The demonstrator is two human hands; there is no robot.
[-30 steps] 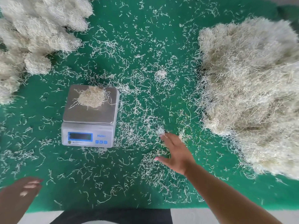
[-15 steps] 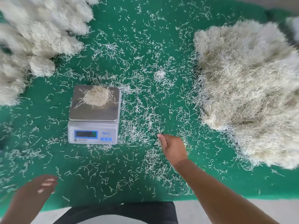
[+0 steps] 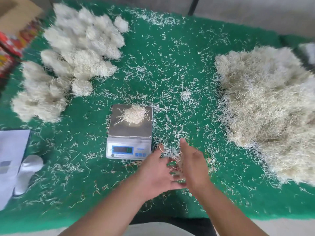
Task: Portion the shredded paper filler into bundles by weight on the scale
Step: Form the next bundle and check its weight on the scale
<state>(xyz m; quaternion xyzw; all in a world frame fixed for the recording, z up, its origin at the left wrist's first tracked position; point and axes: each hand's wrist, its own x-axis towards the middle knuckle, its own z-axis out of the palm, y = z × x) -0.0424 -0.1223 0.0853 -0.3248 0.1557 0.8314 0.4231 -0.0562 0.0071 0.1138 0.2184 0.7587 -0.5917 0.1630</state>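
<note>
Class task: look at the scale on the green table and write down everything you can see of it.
The scale is a small silver-grey box with a flat, square metal pan and a front panel holding a blue-framed display and blue buttons. Its reading is too blurred to tell. It sits level on the green mat, a small bundle of shredded paper resting on the pan.

Open green mat [image 3: 170, 53] (littered only with loose strands) lies between the scale [image 3: 129, 132], the weighed bundles [image 3: 75, 53] left and the bulk heap [image 3: 271, 106] right.
</note>
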